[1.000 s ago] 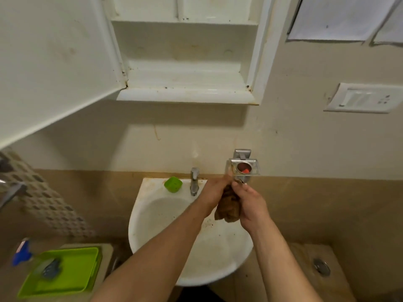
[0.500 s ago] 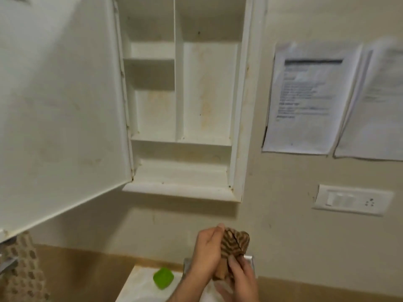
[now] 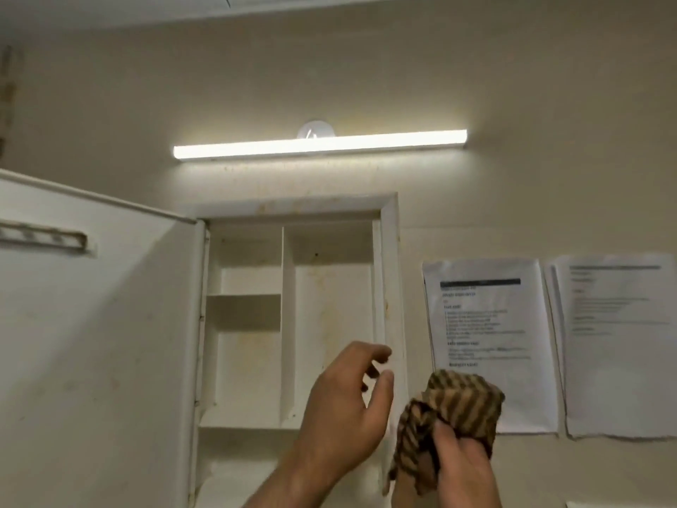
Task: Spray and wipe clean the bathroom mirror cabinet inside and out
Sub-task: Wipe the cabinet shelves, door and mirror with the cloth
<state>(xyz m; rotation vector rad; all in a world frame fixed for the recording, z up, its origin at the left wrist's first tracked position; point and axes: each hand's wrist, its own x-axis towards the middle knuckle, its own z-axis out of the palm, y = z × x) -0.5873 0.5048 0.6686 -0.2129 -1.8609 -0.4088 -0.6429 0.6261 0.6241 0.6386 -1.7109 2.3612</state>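
Got a soft, light brown-striped cloth (image 3: 462,399) wadded in the right hand (image 3: 463,471), left hand (image 3: 346,412) loose and empty; probably best balled in the palm against that stained white cabinet (image 3: 331,309).

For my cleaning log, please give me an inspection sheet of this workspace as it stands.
Surface: white wall-mounted bathroom cabinet, yellowish stains on its back panels; its white door hangs open to the left.
Job's things: brown striped cloth, bunched up, beside the cabinet's right edge.
Clutter: nothing seen.
Hands: left hand open, holding nothing, in front of the right compartment; right hand grips the cloth from below.
Cables: nothing seen.
Surroundings: lit white tube light above the cabinet; two printed paper sheets on the beige wall to its right.
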